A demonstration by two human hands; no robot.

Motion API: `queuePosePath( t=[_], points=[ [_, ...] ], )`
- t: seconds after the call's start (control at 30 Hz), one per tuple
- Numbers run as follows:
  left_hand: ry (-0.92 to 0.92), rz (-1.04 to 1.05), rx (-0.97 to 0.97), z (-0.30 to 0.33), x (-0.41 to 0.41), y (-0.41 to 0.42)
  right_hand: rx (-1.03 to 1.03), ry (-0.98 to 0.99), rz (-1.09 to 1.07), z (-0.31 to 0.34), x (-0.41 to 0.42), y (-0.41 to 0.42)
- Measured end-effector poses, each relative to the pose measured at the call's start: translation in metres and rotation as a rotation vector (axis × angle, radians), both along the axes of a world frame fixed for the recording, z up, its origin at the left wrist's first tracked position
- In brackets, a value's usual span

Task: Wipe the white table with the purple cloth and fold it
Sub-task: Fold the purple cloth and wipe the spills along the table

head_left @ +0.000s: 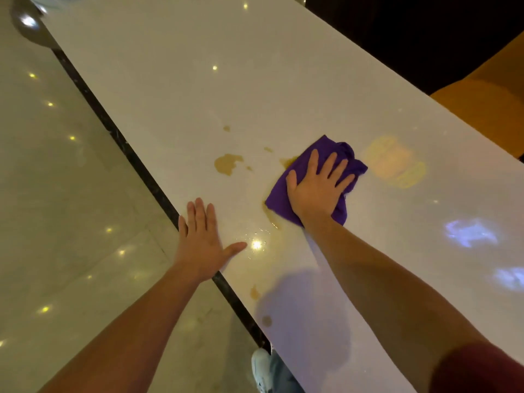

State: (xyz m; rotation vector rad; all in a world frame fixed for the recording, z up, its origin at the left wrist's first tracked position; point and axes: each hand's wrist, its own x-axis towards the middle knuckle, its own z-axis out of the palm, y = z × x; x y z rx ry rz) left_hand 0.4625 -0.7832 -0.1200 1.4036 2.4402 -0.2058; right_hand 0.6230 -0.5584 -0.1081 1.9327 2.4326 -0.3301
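Note:
A long white table point(175, 89) runs diagonally from near right to far left. The purple cloth point(307, 161) lies bunched on it at mid-table. My right hand point(317, 188) presses flat on the cloth with fingers spread. My left hand point(202, 239) rests flat and empty on the table's left edge, fingers together and thumb out. Brown spill patches sit on the surface: a large one point(226, 163) left of the cloth, a smear point(270, 217) by the cloth's near corner, and small spots point(254, 292) nearer to me.
A dark strip point(113, 131) borders the table's left edge, with glossy pale floor point(56, 194) beyond. An orange seat point(487, 103) stands past the right edge. My shoe point(262, 367) shows below the table. Ceiling lights reflect off the tabletop.

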Motion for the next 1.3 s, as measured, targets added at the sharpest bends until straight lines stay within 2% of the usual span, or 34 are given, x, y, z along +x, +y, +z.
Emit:
queuePosePath(
  t=[0.2,0.3,0.37,0.43,0.53,0.67,0.77,0.87,1.1,1.2,1.3],
  points=[
    [-0.028,0.011,-0.047,0.018,0.005,0.006,-0.027,0.011,0.03,0.004,-0.078,0.056],
    [-0.028,-0.072,-0.079,0.036,-0.008,0.012,-0.069,0.021,0.084,0.01,-0.077,0.063],
    [0.047,-0.149,0.058,0.048,-0.04,0.022,-0.035,0.012,0.155,0.011,-0.058,0.065],
    [0.132,-0.129,0.166,0.056,-0.085,0.039,-0.028,-0.005,0.173,0.012,-0.034,0.068],
    [0.205,-0.003,0.189,0.055,-0.153,0.077,-0.055,0.017,0.064,0.017,-0.02,0.071],
    [0.178,0.081,0.169,0.037,-0.222,0.132,-0.027,0.168,-0.189,0.019,-0.059,0.063],
    [0.169,0.018,0.2,0.015,-0.258,0.154,-0.013,0.076,-0.286,0.007,-0.114,0.057],
    [0.114,-0.032,0.196,-0.002,-0.275,0.154,0.004,0.061,-0.171,0.002,-0.177,0.069],
    [0.011,0.046,0.404,-0.012,-0.281,0.152,0.038,0.084,0.21,-0.001,-0.321,0.157],
    [-0.028,0.083,0.488,-0.014,-0.282,0.153,0.022,0.092,0.418,0.001,-0.351,0.185],
    [-0.059,0.126,0.519,-0.013,-0.283,0.154,0.028,0.078,0.66,0.0,-0.342,0.177]
  ],
)
